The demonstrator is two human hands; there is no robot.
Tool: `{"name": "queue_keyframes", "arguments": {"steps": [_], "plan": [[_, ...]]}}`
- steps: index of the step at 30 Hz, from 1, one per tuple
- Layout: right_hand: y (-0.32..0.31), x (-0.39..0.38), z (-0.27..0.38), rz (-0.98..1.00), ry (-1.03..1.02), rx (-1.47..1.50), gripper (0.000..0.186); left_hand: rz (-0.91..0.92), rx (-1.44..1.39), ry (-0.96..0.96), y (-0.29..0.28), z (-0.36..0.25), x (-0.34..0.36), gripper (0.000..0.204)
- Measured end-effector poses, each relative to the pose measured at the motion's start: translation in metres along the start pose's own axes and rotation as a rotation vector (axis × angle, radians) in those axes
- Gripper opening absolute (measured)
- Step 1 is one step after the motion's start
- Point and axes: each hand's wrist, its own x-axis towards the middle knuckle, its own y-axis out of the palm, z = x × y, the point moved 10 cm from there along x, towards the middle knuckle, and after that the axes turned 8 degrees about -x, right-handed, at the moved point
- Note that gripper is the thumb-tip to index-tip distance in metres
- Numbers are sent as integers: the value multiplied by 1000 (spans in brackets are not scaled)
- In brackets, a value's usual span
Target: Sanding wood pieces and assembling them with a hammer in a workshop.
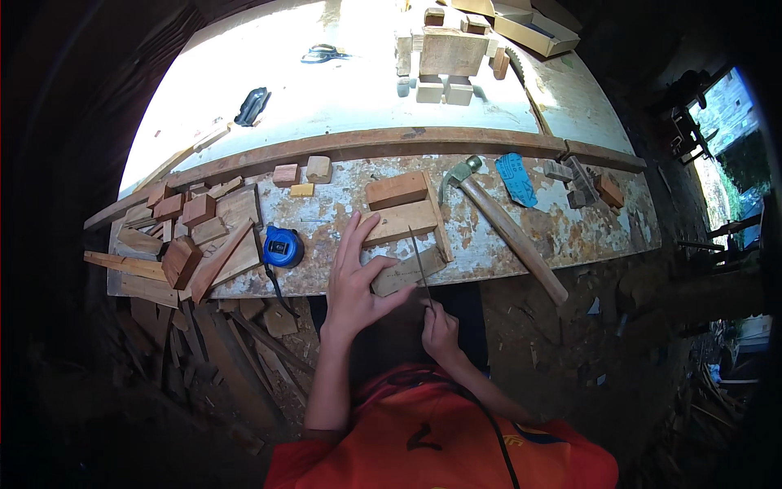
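Observation:
My left hand (355, 285) rests at the bench's near edge, thumb and index finger about a greyish wooden block (401, 275), the other fingers stretched toward a pale wooden block (399, 222). My right hand (441, 330) is closed on the near end of a thin dark blade-like tool (420, 262). Seen almost edge-on, this tool crosses over the greyish block, and its far tip reaches the pale block; whether it touches the wood I cannot tell. Behind lies a reddish block (397, 190). A narrow wooden strip (438, 217) runs along the blocks' right ends.
A claw hammer (505, 224) lies to the right, beside blue sandpaper (516, 180). On the left are a blue tape measure (283, 247) and piled wood offcuts (181, 232). A long wooden rail (366, 147) crosses the bench. Beyond it stands a wooden block assembly (452, 53).

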Motion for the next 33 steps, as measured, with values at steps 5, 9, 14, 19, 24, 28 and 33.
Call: {"name": "queue_keyframes", "arguments": {"steps": [5, 9, 14, 19, 24, 28, 33], "plan": [[3, 7, -5, -9, -31, 33, 18, -17, -8, -40, 3, 6, -6, 33], [4, 1, -5, 13, 17, 39, 17, -30, -24, -36, 2, 0, -1, 33], [0, 4, -5, -5, -39, 68, 21, -13, -6, -31, 1, 4, -1, 32], [-3, 3, -2, 10, -10, 54, 22, -23, -17, -34, 0, 1, 2, 32], [-4, 3, -8, 7, -27, 11, 23, -6, -8, -60, -1, 3, -3, 32], [-16, 13, 16, -23, -25, 105, 21, -21, 3, -31, 2, 0, -1, 32], [-10, 9, 0, -53, -71, 62, 22, -1, 4, -33, 3, 1, -1, 32]]}}
